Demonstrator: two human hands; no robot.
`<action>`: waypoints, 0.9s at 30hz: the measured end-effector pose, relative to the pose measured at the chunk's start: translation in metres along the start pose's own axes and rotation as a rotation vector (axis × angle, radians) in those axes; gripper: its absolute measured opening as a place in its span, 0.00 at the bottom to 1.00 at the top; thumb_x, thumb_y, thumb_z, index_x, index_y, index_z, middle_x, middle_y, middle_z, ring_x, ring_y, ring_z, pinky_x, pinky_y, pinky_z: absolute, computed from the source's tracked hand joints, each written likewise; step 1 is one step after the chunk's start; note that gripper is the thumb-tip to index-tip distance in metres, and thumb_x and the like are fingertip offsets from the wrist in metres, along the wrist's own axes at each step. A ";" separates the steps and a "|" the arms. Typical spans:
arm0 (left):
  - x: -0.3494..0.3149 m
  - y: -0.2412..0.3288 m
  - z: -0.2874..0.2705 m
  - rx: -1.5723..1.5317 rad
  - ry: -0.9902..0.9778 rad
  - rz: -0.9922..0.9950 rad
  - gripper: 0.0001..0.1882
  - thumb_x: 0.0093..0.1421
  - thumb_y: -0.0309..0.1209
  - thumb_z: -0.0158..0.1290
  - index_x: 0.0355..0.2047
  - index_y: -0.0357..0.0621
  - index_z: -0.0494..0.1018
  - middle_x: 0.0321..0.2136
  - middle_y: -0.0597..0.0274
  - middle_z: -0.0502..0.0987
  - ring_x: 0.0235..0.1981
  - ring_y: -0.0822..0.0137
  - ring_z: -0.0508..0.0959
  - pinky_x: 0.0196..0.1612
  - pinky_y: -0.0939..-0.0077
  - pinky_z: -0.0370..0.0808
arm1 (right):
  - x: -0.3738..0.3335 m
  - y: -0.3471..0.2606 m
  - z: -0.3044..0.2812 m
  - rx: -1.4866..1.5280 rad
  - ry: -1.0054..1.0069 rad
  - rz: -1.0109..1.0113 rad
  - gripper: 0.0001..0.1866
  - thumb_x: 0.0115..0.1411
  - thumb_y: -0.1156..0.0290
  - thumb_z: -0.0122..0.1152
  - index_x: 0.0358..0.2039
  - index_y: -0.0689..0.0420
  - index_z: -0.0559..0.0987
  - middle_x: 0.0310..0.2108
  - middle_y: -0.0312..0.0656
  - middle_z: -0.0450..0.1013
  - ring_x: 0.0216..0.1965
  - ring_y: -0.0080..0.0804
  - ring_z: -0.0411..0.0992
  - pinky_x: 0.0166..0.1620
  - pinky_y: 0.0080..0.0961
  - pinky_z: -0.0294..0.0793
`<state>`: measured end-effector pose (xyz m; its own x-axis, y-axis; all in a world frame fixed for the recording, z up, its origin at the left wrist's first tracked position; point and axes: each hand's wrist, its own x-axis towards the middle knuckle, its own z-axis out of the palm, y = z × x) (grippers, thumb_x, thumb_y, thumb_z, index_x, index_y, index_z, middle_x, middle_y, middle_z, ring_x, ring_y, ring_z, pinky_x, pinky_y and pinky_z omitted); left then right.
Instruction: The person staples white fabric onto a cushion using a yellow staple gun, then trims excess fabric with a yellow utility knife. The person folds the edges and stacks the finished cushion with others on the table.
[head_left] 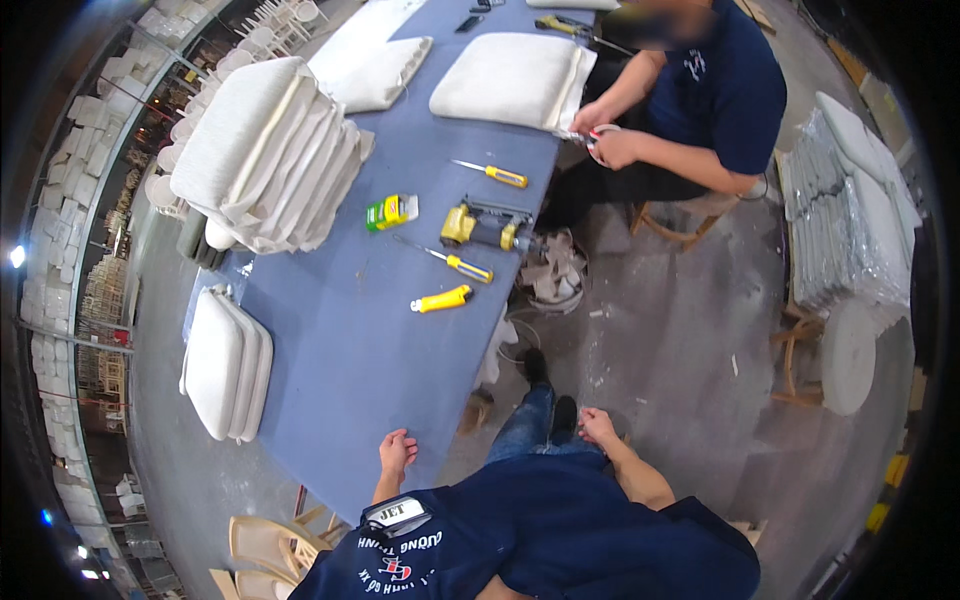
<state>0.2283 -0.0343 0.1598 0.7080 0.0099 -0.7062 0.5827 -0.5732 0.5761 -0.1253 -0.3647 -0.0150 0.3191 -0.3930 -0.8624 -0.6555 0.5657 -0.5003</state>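
My left hand [398, 453] is over the near end of the blue-grey table [350, 400], its fingers loosely bent and nothing seen in them. Off the table's right side, my right hand [597, 427] hangs beside my thigh, relaxed and apparently holding nothing. The nearest tool is a yellow utility knife [441, 299]. Beyond it lie a yellow-handled screwdriver [467, 268], a yellow and black staple gun [488, 228], a green and yellow box [391, 212] and another yellow-handled screwdriver [505, 176]. At the left edge rests a short stack of white seat cushions [228, 365].
A tall stack of off-white cushions [270, 160] stands at far left. Across the right side, a seated co-worker [735, 90] holds scissors [602, 143] at a white cushion [513, 80]. A scrap bin [553, 275] sits below the edge; wrapped cushions [850, 215] stand at right.
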 end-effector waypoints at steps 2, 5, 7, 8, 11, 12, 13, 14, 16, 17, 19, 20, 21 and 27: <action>-0.020 -0.019 0.001 0.033 -0.015 -0.042 0.14 0.72 0.34 0.45 0.53 0.47 0.74 0.31 0.63 0.82 0.26 0.72 0.80 0.27 0.76 0.76 | 0.003 0.038 -0.015 0.043 0.013 0.002 0.19 0.75 0.60 0.52 0.61 0.53 0.76 0.38 0.38 0.81 0.26 0.26 0.78 0.29 0.26 0.80; -0.044 -0.049 -0.003 0.069 0.006 -0.085 0.15 0.71 0.34 0.45 0.53 0.47 0.74 0.31 0.64 0.82 0.24 0.72 0.80 0.25 0.74 0.76 | -0.018 0.043 -0.036 0.015 0.067 0.063 0.18 0.74 0.60 0.53 0.60 0.51 0.77 0.37 0.37 0.81 0.26 0.27 0.78 0.29 0.27 0.80; -0.051 -0.070 -0.003 0.122 -0.033 -0.074 0.15 0.71 0.34 0.45 0.53 0.46 0.74 0.31 0.64 0.82 0.24 0.72 0.80 0.25 0.72 0.76 | -0.009 0.059 -0.060 -0.081 0.097 0.109 0.17 0.74 0.60 0.53 0.59 0.50 0.78 0.36 0.37 0.81 0.26 0.27 0.78 0.29 0.29 0.80; -0.052 -0.078 -0.003 0.151 -0.052 -0.064 0.15 0.71 0.34 0.45 0.53 0.46 0.74 0.31 0.63 0.82 0.24 0.71 0.80 0.24 0.72 0.76 | -0.002 0.063 -0.070 -0.090 0.117 0.109 0.17 0.74 0.60 0.53 0.59 0.49 0.78 0.36 0.37 0.81 0.26 0.27 0.78 0.29 0.30 0.80; -0.055 -0.078 0.008 0.332 -0.115 -0.050 0.17 0.72 0.36 0.47 0.54 0.44 0.76 0.32 0.62 0.83 0.25 0.70 0.81 0.25 0.72 0.76 | 0.013 0.060 -0.093 -0.030 0.214 0.085 0.17 0.73 0.61 0.53 0.58 0.49 0.79 0.35 0.36 0.81 0.25 0.27 0.78 0.28 0.31 0.80; -0.056 -0.074 0.010 0.399 -0.133 -0.051 0.17 0.72 0.37 0.47 0.54 0.43 0.76 0.32 0.61 0.83 0.26 0.70 0.81 0.26 0.73 0.76 | 0.014 0.054 -0.098 0.047 0.258 0.064 0.17 0.72 0.62 0.54 0.57 0.49 0.79 0.34 0.36 0.81 0.24 0.27 0.78 0.27 0.31 0.79; -0.056 -0.067 0.011 0.405 -0.166 -0.027 0.17 0.72 0.37 0.48 0.55 0.43 0.76 0.33 0.61 0.83 0.26 0.70 0.81 0.26 0.73 0.76 | 0.016 0.048 -0.100 0.125 0.300 0.044 0.16 0.72 0.63 0.54 0.56 0.50 0.80 0.32 0.36 0.81 0.23 0.27 0.78 0.26 0.31 0.79; -0.053 -0.062 0.011 0.414 -0.201 -0.004 0.18 0.72 0.37 0.48 0.55 0.42 0.77 0.33 0.60 0.84 0.27 0.70 0.81 0.27 0.73 0.77 | 0.015 0.044 -0.100 0.143 0.299 0.029 0.17 0.72 0.62 0.53 0.57 0.49 0.79 0.34 0.36 0.81 0.24 0.26 0.78 0.27 0.31 0.79; -0.046 -0.051 0.008 0.425 -0.227 0.062 0.18 0.72 0.37 0.48 0.55 0.41 0.77 0.35 0.59 0.84 0.28 0.70 0.81 0.30 0.73 0.77 | 0.013 0.036 -0.091 0.180 0.293 -0.002 0.17 0.74 0.61 0.51 0.59 0.48 0.77 0.37 0.35 0.80 0.25 0.25 0.77 0.29 0.30 0.80; -0.042 -0.039 0.015 0.428 -0.234 0.105 0.18 0.72 0.37 0.48 0.56 0.41 0.76 0.35 0.59 0.84 0.30 0.71 0.81 0.32 0.73 0.78 | 0.012 0.039 -0.089 0.191 0.283 0.000 0.17 0.74 0.61 0.51 0.59 0.48 0.77 0.37 0.35 0.80 0.25 0.25 0.77 0.29 0.30 0.80; -0.039 -0.027 0.023 0.412 -0.246 0.212 0.19 0.72 0.37 0.48 0.56 0.39 0.76 0.36 0.58 0.84 0.32 0.70 0.81 0.35 0.74 0.78 | 0.011 0.046 -0.079 0.202 0.256 0.007 0.16 0.74 0.62 0.51 0.59 0.48 0.77 0.37 0.36 0.80 0.25 0.25 0.77 0.28 0.30 0.80; -0.038 -0.022 0.026 0.392 -0.248 0.285 0.19 0.72 0.37 0.48 0.57 0.39 0.76 0.37 0.58 0.84 0.32 0.70 0.82 0.36 0.74 0.78 | 0.011 0.049 -0.071 0.178 0.238 0.025 0.16 0.74 0.61 0.51 0.58 0.48 0.77 0.37 0.36 0.80 0.25 0.25 0.77 0.28 0.31 0.80; -0.038 -0.017 0.029 0.369 -0.252 0.356 0.20 0.72 0.37 0.48 0.57 0.38 0.76 0.38 0.57 0.84 0.33 0.70 0.82 0.37 0.75 0.78 | 0.010 0.054 -0.064 0.151 0.223 0.043 0.16 0.74 0.61 0.51 0.58 0.49 0.77 0.37 0.36 0.80 0.25 0.26 0.77 0.28 0.31 0.80; -0.050 -0.057 0.002 0.317 -0.244 0.313 0.19 0.73 0.34 0.46 0.57 0.36 0.76 0.39 0.57 0.84 0.36 0.70 0.82 0.42 0.74 0.79 | -0.004 0.063 -0.010 -0.105 0.125 0.053 0.15 0.73 0.60 0.52 0.53 0.51 0.80 0.36 0.39 0.81 0.27 0.31 0.80 0.28 0.35 0.80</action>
<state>0.1588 -0.0040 0.1618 0.6931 -0.3722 -0.6174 0.1813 -0.7389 0.6490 -0.1745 -0.3346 -0.0425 0.1991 -0.4550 -0.8680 -0.7392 0.5117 -0.4378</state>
